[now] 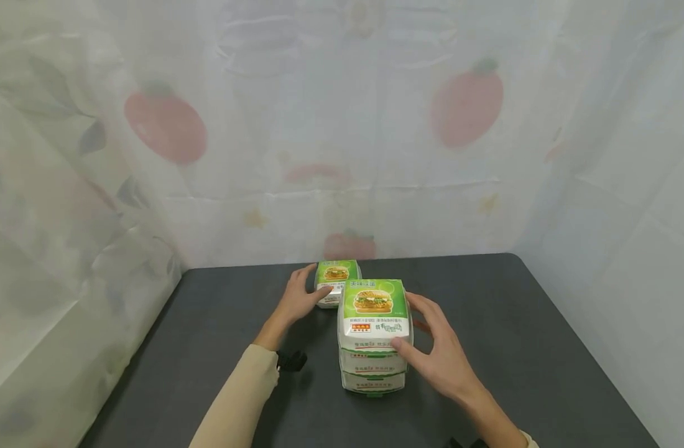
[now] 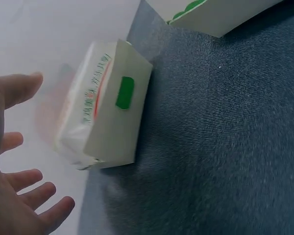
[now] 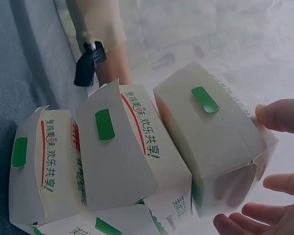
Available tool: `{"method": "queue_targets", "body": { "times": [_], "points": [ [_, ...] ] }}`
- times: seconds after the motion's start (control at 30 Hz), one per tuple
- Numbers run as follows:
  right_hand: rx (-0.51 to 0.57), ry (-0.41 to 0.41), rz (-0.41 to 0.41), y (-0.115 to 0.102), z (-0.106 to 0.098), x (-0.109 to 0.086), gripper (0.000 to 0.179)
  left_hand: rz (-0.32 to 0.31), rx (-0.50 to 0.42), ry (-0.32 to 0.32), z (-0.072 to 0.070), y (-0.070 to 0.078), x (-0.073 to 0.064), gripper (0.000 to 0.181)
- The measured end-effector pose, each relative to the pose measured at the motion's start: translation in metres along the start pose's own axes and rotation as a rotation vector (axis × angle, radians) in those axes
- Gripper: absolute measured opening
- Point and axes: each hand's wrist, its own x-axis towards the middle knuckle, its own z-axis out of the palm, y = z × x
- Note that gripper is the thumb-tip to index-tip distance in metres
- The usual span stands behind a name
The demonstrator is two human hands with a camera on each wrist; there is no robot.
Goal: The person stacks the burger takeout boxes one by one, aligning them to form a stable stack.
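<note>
Burger boxes with green-and-white lids stand in a stack (image 1: 374, 333) of three on the dark table. The topmost burger box (image 3: 210, 122) sits slightly askew on the one below. My right hand (image 1: 439, 351) is at its right side, thumb by the front corner and fingers spread along the side; in the right wrist view the fingers look slightly apart from the cardboard. Behind and left of the stack is a single burger box (image 2: 112, 107). My left hand (image 1: 297, 298) is beside this box with its fingers spread; the left wrist view shows a gap between hand and box.
The dark table (image 1: 219, 361) reaches back to a pale printed curtain (image 1: 342, 124). More sheeting hangs along the left (image 1: 51, 249) and right (image 1: 633, 205) sides. A black strap device (image 1: 291, 361) is worn on the left wrist.
</note>
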Motion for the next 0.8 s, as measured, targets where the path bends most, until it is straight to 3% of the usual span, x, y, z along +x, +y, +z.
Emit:
{"method": "queue_targets", "body": {
  "times": [0.27,0.47,0.8],
  "points": [
    [-0.005,-0.01,0.006,-0.001,-0.001,0.001,0.073,-0.02,-0.101,-0.047,0.016,-0.014,0.016,0.091],
    [-0.011,-0.013,0.003,0.0,0.0,0.0,0.072,-0.012,-0.202,-0.071,0.025,-0.019,0.018,0.094],
    [-0.006,-0.015,0.011,-0.002,0.0,0.001,0.072,-0.066,-0.181,-0.036,0.026,-0.017,0.015,0.095]
  ]
}}
